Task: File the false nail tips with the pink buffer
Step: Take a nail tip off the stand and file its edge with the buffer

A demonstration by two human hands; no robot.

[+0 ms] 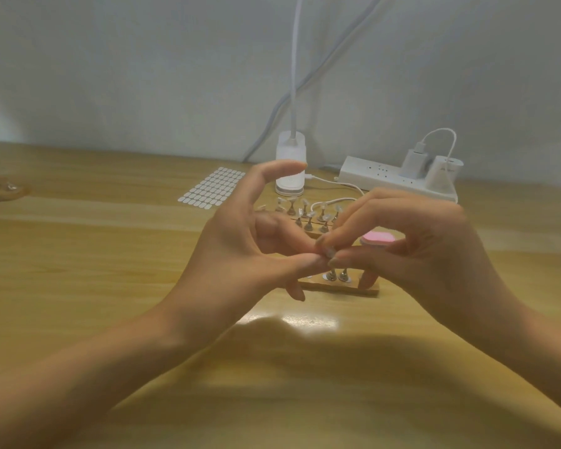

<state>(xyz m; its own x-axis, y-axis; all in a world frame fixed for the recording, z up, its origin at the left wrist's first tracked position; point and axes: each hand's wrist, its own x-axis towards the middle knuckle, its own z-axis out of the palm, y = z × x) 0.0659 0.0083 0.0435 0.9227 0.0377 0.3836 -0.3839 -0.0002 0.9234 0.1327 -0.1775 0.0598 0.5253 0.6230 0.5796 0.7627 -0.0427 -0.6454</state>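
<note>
So, both hands meet in the middle, above the desk (110,254). The left hand (240,251) has its thumb and a finger pressed together on a small pale tip (330,253), index finger arched up and free. The right hand (418,251) pinches that same tip from the other side with thumb and index. It's blurry, so I can't tell which hand really carries it.

The buffer (378,238) peeks through the gap between the right thumb and index. I can't tell whether it lies on the desk or sits in that hand.

Right under the fingers is a wooden strip (337,286) with two metal stands (337,275), a right finger resting on its end. More stands with tips (308,212) are behind. Further back: a sticker sheet (214,189), a lamp base (290,166) and a power strip (370,176)
</note>
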